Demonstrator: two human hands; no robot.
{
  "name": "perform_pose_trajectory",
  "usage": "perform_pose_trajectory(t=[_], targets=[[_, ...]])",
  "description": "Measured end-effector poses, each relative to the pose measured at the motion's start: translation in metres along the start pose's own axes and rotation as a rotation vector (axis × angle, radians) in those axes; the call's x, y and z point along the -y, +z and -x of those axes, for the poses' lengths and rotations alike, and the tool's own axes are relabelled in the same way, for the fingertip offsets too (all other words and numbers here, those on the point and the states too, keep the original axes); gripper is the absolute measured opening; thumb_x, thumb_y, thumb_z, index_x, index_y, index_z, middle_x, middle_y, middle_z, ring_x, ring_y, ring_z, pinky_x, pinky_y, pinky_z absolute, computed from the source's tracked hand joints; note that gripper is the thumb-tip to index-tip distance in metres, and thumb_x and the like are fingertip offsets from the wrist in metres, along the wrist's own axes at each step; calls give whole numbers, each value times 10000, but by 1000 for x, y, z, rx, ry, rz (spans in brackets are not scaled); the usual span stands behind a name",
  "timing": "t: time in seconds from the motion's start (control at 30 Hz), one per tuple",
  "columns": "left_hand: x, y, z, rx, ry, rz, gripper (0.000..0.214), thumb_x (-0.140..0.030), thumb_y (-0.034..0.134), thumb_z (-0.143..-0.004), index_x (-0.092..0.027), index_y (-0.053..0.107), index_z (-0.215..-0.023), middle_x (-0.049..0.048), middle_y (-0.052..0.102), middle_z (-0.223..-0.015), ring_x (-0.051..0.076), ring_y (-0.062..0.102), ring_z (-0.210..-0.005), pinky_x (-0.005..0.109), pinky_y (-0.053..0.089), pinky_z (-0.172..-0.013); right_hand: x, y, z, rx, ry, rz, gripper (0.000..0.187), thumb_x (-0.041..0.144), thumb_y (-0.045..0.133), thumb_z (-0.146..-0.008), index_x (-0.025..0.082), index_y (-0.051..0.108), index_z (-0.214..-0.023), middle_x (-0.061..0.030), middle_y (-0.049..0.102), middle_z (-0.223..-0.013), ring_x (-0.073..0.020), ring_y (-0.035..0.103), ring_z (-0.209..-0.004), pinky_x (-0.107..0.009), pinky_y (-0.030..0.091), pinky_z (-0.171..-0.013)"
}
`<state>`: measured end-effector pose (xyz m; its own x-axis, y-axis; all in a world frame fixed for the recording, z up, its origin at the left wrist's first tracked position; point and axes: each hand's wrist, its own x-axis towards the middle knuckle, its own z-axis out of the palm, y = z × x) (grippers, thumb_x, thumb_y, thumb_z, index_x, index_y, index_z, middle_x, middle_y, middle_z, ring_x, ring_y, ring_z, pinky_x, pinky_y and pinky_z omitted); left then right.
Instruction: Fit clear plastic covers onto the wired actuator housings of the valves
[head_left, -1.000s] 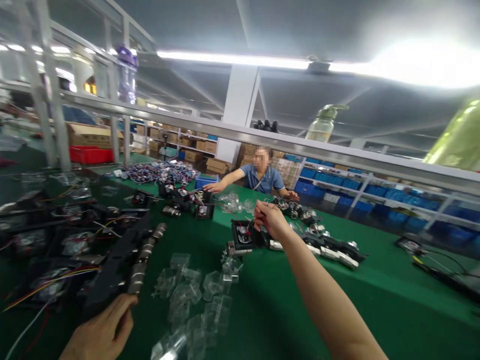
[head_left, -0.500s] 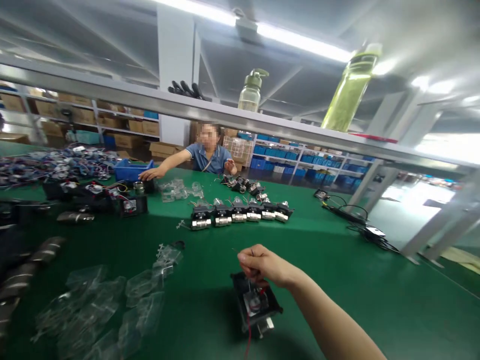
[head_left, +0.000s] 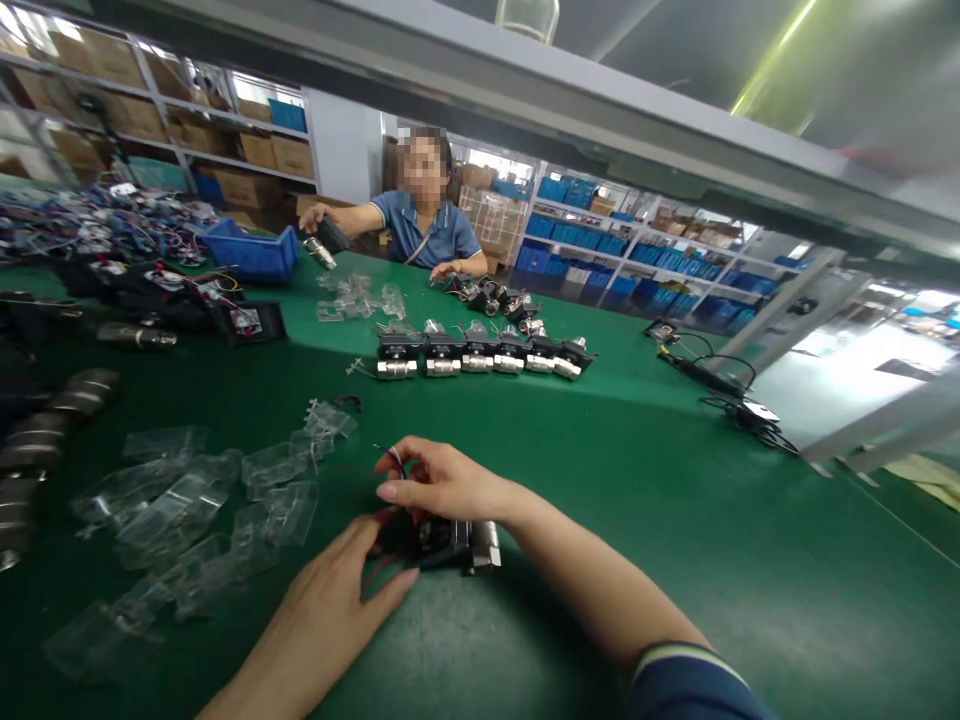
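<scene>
A motorized ball valve (head_left: 450, 545) lies on its side on the green table, its black housing to the left and its silver metal body (head_left: 486, 545) to the right. My right hand (head_left: 446, 485) is above the housing, thumb and fingers closed on thin wires (head_left: 399, 463), whose ends stick out past the fingertips. Along the housing's left side, my left hand (head_left: 337, 585) has its thumb at the near edge and its fingers at the far side, seemingly steadying it. Red wires (head_left: 382, 568) run between its thumb and fingers. Part of the housing's inside is hidden by my hands.
Clear plastic covers (head_left: 180, 510) are spread at the left. Ahead stands a row of similar valves (head_left: 476, 355). A blue bin (head_left: 251, 252) and a wire heap (head_left: 112, 220) lie far left. Opposite, a co-worker (head_left: 424, 220) holds a valve. Black cables (head_left: 750, 420) lie right.
My left hand has come into view at the valve. The valve has been turned onto its side and shifted left, with my right hand. The co-worker has lifted a valve. My view has tilted down.
</scene>
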<state>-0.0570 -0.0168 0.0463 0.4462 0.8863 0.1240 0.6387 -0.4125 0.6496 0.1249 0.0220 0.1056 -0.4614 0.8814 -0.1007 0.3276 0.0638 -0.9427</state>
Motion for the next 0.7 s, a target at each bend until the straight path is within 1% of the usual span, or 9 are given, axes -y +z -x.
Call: perform_pose_trajectory(t=[0.1,0.17,0.2,0.27,0.37,0.47,0.53,0.6,0.7], targets=[[2,6,5,-149,194,-3,106,-287,518,-850,-211,590,-863,-12,634,-757,136,612,-613,234,506,-566,4,-14,18,-171,-154,157,563,457,646,-783,226,431,-1249,-77,477,-1203,-160,547,-975,-288,484,-797],[4,10,11,-291,424,8,127,-157,486,-859,-203,548,-758,-19,595,-669,118,592,-613,215,490,-604,4,-21,30,-190,-175,267,631,461,654,-778,221,392,-1300,-103,431,-1276,-196,488,-1112,-350,438,-928],[5,12,13,-338,519,-2,134,-109,479,-852,-197,550,-781,-7,612,-693,125,608,-678,224,496,-667,3,-22,36,-168,-169,318,669,470,672,-761,214,387,-1309,-110,432,-1281,-213,462,-1156,-375,410,-974],[3,16,13,-339,581,-83,243,-53,462,-829,-175,565,-1013,60,669,-948,174,609,-956,299,479,-865,0,-19,44,-119,-155,412,774,501,719,-698,198,377,-1323,-131,412,-1317,-251,396,-1241,-412,355,-1039],[-3,18,5,-194,448,-267,558,-65,439,-790,-120,377,-1341,147,488,-1358,273,388,-1289,475,332,-1053,-13,-2,50,-124,-144,583,879,567,730,-640,198,355,-1344,-169,306,-1416,-322,274,-1335,-477,309,-1074],[-6,15,-8,4,316,-331,521,-187,495,-792,-125,435,-1306,140,553,-1280,307,421,-1247,557,237,-1086,-38,14,50,-247,-159,795,782,533,668,-721,222,339,-1359,-175,261,-1455,-361,244,-1354,-543,333,-1041],[-3,16,-15,106,259,-335,450,-214,479,-822,-136,477,-1266,117,626,-1137,268,533,-1099,523,275,-1074,-58,18,45,-369,-211,906,619,434,587,-807,229,365,-1347,-163,270,-1461,-354,271,-1350,-535,371,-1018],[2,21,-20,134,221,-348,441,-193,442,-842,-118,461,-1276,125,640,-1076,247,584,-980,444,415,-967,-76,17,40,-447,-274,974,560,389,570,-812,228,412,-1324,-155,302,-1456,-354,307,-1338,-510,407,-998],[10,38,-27,167,144,-338,413,-185,421,-858,-130,473,-1264,132,660,-1015,260,624,-903,365,512,-761,-94,5,34,-412,-365,1048,521,376,588,-782,247,492,-1277,-136,455,-1366,-354,397,-1286,-493,439,-974]])
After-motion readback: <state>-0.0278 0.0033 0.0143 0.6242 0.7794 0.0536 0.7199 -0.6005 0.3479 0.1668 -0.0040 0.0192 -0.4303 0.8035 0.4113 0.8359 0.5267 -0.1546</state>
